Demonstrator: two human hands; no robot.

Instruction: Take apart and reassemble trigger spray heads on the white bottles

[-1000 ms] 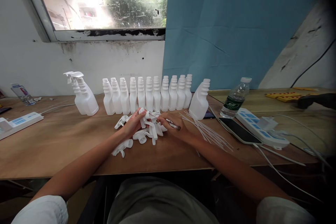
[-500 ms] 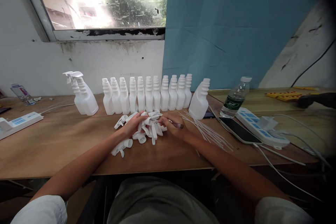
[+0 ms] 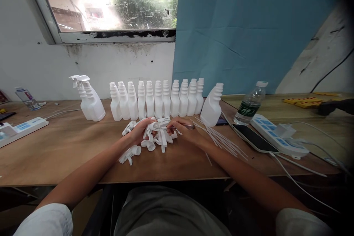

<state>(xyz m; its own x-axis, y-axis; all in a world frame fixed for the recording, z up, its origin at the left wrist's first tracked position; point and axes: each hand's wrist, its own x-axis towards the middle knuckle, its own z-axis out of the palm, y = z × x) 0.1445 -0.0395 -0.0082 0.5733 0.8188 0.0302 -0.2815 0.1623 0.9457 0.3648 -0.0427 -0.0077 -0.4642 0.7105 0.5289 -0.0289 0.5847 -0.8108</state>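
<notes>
My left hand (image 3: 140, 131) is closed around a white trigger spray head (image 3: 154, 126), its round collar facing right. My right hand (image 3: 179, 127) grips a slim silver metal tool (image 3: 190, 127) that looks like tweezers. The tool's thin end points left and reaches the collar's opening; how far inside it goes I cannot tell. Beneath and around both hands lies a loose pile of white trigger spray heads (image 3: 163, 142). One more spray head (image 3: 136, 150) rests at the pile's near left side.
Behind the hands stands a row of white open-necked bottles (image 3: 158, 105). Two bottles with spray heads (image 3: 95, 105) are at left, a lone bottle (image 3: 210, 108) at right. Thin white tubes (image 3: 224, 142), a phone (image 3: 253, 138), a water bottle (image 3: 246, 108) and a power strip (image 3: 276, 136) lie rightward.
The metal tool has turned to lie more level, its thin end at the spray head's collar. My right hand has shifted slightly. The whole view has moved a little.
</notes>
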